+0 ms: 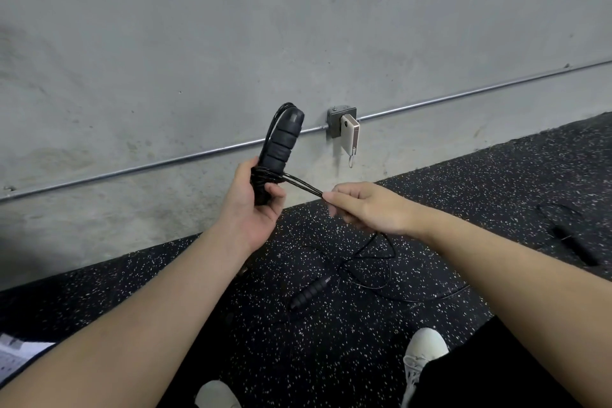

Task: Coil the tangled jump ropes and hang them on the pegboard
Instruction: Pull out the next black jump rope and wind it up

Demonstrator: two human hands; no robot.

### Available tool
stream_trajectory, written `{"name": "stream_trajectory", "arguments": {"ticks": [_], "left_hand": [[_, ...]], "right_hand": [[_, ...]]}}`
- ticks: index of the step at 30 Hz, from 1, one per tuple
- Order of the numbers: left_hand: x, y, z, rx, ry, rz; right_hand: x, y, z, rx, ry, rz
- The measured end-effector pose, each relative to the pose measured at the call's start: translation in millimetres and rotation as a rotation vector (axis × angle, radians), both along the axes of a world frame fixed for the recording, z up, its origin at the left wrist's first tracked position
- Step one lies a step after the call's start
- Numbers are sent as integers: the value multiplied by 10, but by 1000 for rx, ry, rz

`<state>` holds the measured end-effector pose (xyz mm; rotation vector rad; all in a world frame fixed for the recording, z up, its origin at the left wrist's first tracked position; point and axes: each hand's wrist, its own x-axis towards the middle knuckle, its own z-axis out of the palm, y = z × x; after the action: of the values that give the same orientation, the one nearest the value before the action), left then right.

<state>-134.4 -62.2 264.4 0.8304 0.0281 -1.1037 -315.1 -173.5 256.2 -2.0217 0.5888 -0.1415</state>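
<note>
My left hand [255, 205] grips the lower end of a black ribbed jump-rope handle [281, 142], held upright in front of the wall. Thin black cord [265, 175] is wound around the handle just above my fingers. My right hand [367, 205] pinches the strands of cord [306, 186] that run from the handle to its fingertips. From under my right hand the cord [374, 255] drops to the floor in loose loops. A second ribbed handle [309, 291] lies on the floor between my arms. No pegboard is in view.
Another black jump rope [568, 235] lies on the speckled rubber floor [298, 358] at the right. A metal conduit [463, 94] and junction box with a white power bank [350, 136] run along the concrete wall. My white shoes [424, 351] stand below. Paper [16, 354] lies at the lower left.
</note>
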Motion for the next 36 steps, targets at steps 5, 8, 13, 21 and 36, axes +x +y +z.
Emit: {"name": "stream_trajectory", "arguments": {"ticks": [5,8,13,21,36], "left_hand": [[58,50,55,31,-112,-137],[108,80,61,33,-109,-164],[53,154,70,109,-252,-306],[-60,202,5,168,-641,-755],[-393,105,-194,369,-1184,-886]], "right_hand": [[-66,-123,64,66,22,-23],[-62,-206,4,240,29,22],[-116,-284,-18,9,137,-75],[-97,-386,0,-29,58,-217],[-32,-271,6,-16,13,-232]]}}
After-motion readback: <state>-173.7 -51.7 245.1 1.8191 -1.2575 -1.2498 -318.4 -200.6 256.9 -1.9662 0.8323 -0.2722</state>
